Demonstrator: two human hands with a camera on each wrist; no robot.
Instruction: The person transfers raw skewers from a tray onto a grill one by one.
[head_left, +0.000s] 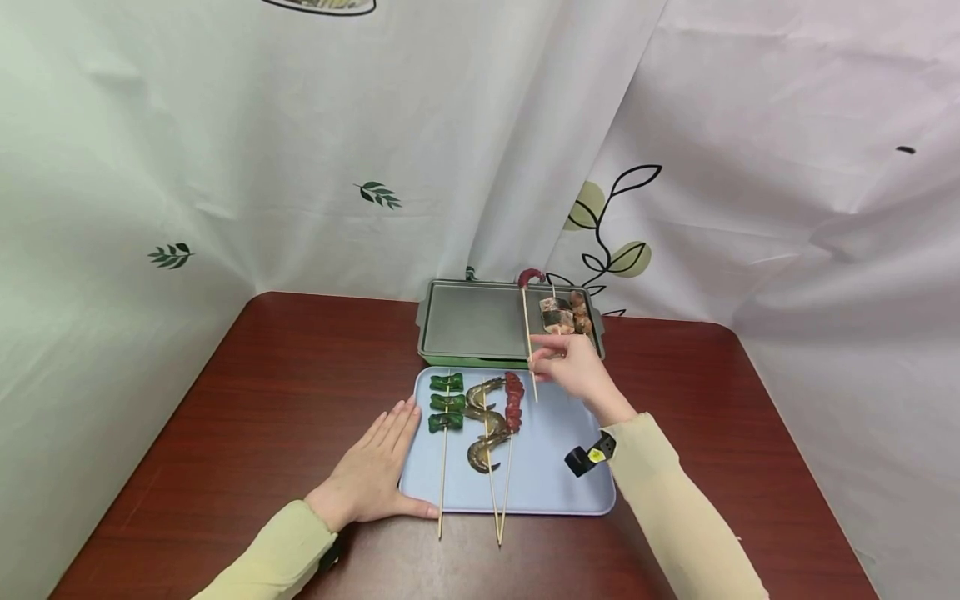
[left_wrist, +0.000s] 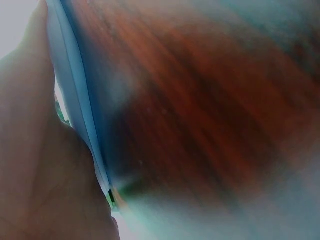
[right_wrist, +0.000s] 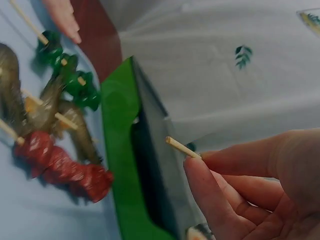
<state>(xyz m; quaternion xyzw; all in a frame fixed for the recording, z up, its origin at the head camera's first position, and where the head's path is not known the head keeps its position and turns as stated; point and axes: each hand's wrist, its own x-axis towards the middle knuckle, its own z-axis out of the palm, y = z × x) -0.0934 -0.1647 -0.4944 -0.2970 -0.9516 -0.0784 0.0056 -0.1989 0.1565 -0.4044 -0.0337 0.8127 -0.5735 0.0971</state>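
My right hand [head_left: 570, 367] pinches the stick of a skewer [head_left: 527, 329] between thumb and fingertips. A curved dark red piece sits at the skewer's far end, above the grill pan [head_left: 472, 317]; the blunt end of the stick shows in the right wrist view. My left hand [head_left: 378, 467] lies with straight fingers along the left edge of a pale blue tray [head_left: 566, 492], its thumb by a stick. The tray bears a green vegetable skewer [head_left: 447, 402], a shrimp skewer [head_left: 487, 423] and a red meat skewer [head_left: 513, 402], their sticks jutting past the front rim.
Behind the tray stands the grill, with a green side [right_wrist: 120, 110]. On its right part lie a skewer of pale, dark-skinned chunks [head_left: 557, 317] and one of brown balls [head_left: 581, 312]. A white curtain [head_left: 375, 125] hangs behind the brown table [head_left: 300, 375].
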